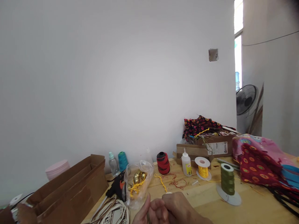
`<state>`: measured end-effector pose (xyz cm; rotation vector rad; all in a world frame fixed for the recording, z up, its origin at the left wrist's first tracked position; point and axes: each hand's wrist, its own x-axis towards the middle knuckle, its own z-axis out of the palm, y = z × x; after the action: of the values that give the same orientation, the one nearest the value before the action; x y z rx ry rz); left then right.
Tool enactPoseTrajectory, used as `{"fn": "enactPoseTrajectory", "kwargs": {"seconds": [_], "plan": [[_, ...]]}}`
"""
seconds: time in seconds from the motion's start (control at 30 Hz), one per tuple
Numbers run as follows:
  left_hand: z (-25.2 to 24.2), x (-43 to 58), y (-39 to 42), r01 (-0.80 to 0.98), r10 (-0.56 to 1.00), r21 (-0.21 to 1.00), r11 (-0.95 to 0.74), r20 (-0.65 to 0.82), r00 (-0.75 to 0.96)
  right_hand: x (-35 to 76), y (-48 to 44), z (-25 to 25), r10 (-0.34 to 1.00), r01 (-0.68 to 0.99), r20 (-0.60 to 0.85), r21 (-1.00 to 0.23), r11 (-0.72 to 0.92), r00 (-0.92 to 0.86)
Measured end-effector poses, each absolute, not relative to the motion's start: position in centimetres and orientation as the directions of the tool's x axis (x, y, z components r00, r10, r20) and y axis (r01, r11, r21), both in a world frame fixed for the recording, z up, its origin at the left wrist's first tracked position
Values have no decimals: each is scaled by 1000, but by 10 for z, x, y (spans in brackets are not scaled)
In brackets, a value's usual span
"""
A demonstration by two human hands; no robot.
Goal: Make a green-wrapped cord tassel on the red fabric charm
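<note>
My left hand [143, 215] and my right hand [181, 207] are together at the bottom middle, low over the wooden table. Both are closed, with curled fingers meeting; whatever they hold is hidden. Just beyond my right knuckles lies a yellow twisted cord [161, 181], with a small whitish piece beside the hand. A clear plastic bag [147, 174] of gold bells [136, 178] and yellow cord stands behind my left hand. Left of it are a black glue gun [116, 188] and cut wooden lattice pieces [116, 211]. Tangled red thread [178, 183] lies beyond my right hand.
A long cardboard box [72, 193] stands left; another person's hand [26, 214] shows beside it. Behind stand a red spool [163, 163], teal spool [122, 161] and glue bottle [186, 164]. Yellow [203, 172] and green [227, 179] spools and patterned fabric [254, 165] are right.
</note>
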<state>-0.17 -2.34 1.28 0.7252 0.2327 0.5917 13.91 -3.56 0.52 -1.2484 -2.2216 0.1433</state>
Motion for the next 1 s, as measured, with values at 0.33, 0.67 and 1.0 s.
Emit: {"fn": "enactPoseTrajectory", "kwargs": {"seconds": [0.33,0.67,1.0], "plan": [[8,-17,-4,-654,634,432,621,214,744,140,-26,-6,669,711,462,-111,695,-582],[-5,-15,5,-815,771,379,437,310,557,145,-30,3,519,544,504,-112,832,-690],[-8,-10,6,-749,715,471,466,298,632,141,-31,0,513,516,568,-172,839,-644]]}}
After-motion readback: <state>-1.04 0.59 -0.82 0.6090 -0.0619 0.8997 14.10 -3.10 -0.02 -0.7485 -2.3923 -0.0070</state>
